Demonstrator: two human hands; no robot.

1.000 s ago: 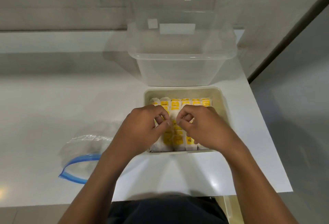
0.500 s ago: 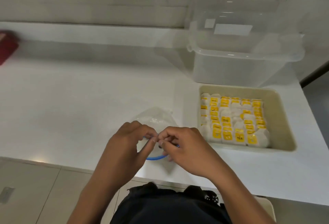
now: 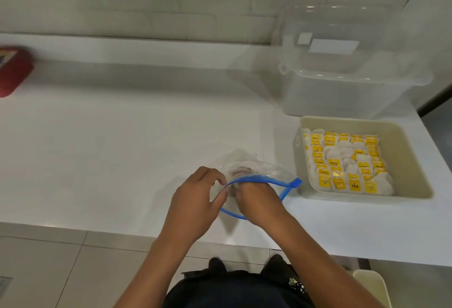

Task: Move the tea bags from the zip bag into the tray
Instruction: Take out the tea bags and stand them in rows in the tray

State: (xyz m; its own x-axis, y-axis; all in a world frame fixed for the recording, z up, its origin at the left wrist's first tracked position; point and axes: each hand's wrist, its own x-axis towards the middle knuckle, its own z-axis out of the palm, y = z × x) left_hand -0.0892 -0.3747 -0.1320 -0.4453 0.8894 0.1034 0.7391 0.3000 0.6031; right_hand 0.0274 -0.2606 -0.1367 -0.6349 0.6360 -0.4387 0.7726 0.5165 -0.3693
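A clear zip bag (image 3: 254, 168) with a blue zip strip lies crumpled on the white counter near its front edge. My left hand (image 3: 195, 200) pinches the bag's blue rim at its left end. My right hand (image 3: 256, 200) reaches into the bag's mouth, and its fingertips are hidden inside; whether they hold anything cannot be seen. To the right stands the beige tray (image 3: 403, 141), packed with several rows of tea bags (image 3: 342, 163) carrying yellow tags. I see no tea bags in the bag.
A clear lidded plastic box (image 3: 342, 75) stands behind the tray against the tiled wall. A red object (image 3: 12, 70) sits at the counter's far left. The counter's right end lies just past the tray.
Both hands left the tray and moved left to the zip bag. The bag's blue mouth has been pulled wider, and my right hand has gone into it.
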